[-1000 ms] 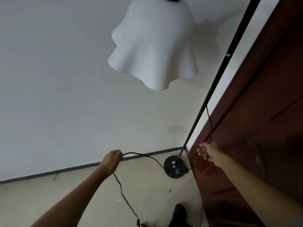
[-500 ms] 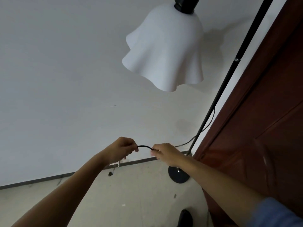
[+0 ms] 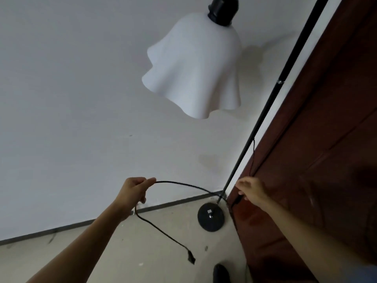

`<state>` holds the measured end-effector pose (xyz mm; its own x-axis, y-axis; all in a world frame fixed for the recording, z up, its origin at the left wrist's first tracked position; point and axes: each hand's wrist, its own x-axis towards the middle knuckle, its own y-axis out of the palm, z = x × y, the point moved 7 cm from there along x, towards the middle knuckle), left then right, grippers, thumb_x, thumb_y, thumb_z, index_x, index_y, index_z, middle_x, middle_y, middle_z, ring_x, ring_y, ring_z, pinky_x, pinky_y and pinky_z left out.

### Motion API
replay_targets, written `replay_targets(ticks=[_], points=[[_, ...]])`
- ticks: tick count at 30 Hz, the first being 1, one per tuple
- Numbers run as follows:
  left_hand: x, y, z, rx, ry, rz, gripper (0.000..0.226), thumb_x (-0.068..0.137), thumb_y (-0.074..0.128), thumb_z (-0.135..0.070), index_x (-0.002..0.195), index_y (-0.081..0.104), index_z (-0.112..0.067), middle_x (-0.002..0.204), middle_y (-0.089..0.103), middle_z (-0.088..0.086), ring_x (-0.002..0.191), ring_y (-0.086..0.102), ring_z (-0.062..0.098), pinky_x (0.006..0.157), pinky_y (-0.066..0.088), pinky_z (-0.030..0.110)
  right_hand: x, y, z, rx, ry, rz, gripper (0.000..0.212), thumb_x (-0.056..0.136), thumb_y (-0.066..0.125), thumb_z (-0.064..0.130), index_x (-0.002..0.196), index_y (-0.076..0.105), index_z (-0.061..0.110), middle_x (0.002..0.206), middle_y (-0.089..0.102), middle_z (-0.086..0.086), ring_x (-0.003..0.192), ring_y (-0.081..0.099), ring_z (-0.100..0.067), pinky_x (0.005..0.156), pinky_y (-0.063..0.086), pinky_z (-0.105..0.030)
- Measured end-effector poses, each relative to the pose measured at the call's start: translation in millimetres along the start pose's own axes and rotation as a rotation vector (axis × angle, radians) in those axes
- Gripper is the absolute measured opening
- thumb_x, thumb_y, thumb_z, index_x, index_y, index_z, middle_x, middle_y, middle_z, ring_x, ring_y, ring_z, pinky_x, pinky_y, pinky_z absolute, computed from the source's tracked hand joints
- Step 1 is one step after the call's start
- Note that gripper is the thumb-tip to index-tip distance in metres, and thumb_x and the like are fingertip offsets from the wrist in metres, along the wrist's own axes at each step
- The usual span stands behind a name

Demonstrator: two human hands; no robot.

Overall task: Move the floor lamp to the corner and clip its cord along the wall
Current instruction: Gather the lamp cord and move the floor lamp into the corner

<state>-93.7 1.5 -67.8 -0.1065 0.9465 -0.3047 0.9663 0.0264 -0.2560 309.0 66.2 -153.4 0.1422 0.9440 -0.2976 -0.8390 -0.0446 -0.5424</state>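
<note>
Two hands: both closed on the black cord
Left hand: pinching cord, plug end dangling below
Right hand: gripping cord beside door
Floor lamp: base in corner, against wall

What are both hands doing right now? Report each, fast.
Left hand: closed on the black cord.
Right hand: closed on the same cord by the lamp pole, next to the brown door.
</note>
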Motion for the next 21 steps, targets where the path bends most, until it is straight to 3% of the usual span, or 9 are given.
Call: replay_targets(ticks=[3,5,9,11,14,17,21], points=[[8,39,-7,-0.003,-0.014,0.047,0.046,0.085,0.066,-0.024,0.046,0.042,-0.016,0.053,0.03,0.004,0.041,0.036,0.014,0.057,0.039,0.034,11,-63,16,0.025,-0.086,-0.337,0.023,0.08,0.068,0.025,0.061,0.058,0.018,0.061,0.066,-0.001,0.064,0.067,-0.027,0.059,0.047,-0.033],[15,60,-10,0.018,-0.024,0.05,0.046,0.084,0.065,-0.024,0.045,0.042,-0.017,0.051,0.031,0.003,0.041,0.037,0.014,0.054,0.039,0.032,26,-89,34,0.097,-0.147,-0.378,0.019,0.078,0.073,0.031,0.069,0.058,0.023,0.071,0.066,0.004,0.072,0.065,-0.022,0.065,0.049,-0.03],[30,89,-7,0.081,-0.065,0.006,0.046,0.084,0.065,-0.025,0.045,0.042,-0.017,0.045,0.033,-0.002,0.044,0.038,0.015,0.049,0.04,0.027,68,-84,71,0.224,-0.201,-0.127,0.028,0.071,0.08,0.038,0.092,0.062,0.028,0.101,0.067,0.002,0.097,0.063,-0.014,0.085,0.05,-0.031],[35,98,-4,0.119,-0.091,-0.024,0.049,0.085,0.066,-0.025,0.042,0.041,-0.019,0.043,0.034,-0.004,0.041,0.037,0.011,0.044,0.04,0.021,83,-71,88,0.244,-0.228,-0.031,0.032,0.067,0.077,0.051,0.083,0.066,0.025,0.09,0.07,0.006,0.089,0.065,-0.011,0.083,0.05,-0.029],[40,102,3,0.125,-0.157,-0.072,0.052,0.085,0.066,-0.025,0.039,0.042,-0.019,0.043,0.038,-0.005,0.044,0.039,0.013,0.048,0.042,0.027,100,-49,106,0.299,-0.21,0.088,0.045,0.071,0.068,0.062,0.056,0.064,0.019,0.059,0.067,0.003,0.07,0.07,-0.013,0.084,0.049,-0.031],[38,98,11,0.122,-0.21,-0.146,0.05,0.085,0.066,-0.023,0.04,0.044,-0.019,0.041,0.042,-0.006,0.043,0.042,0.013,0.052,0.043,0.029,106,-32,115,0.36,-0.178,0.167,0.059,0.077,0.062,0.059,0.037,0.042,0.022,0.039,0.042,0.007,0.044,0.054,-0.014,0.069,0.045,-0.031],[28,94,19,0.102,-0.237,-0.219,0.037,0.085,0.065,-0.022,0.056,0.057,-0.002,0.057,0.049,0.01,0.051,0.043,0.019,0.05,0.042,0.027,103,-19,129,0.332,-0.225,0.192,0.057,0.076,0.057,0.057,0.043,0.031,0.019,0.04,0.033,0.003,0.039,0.034,-0.014,0.049,0.034,-0.027]])
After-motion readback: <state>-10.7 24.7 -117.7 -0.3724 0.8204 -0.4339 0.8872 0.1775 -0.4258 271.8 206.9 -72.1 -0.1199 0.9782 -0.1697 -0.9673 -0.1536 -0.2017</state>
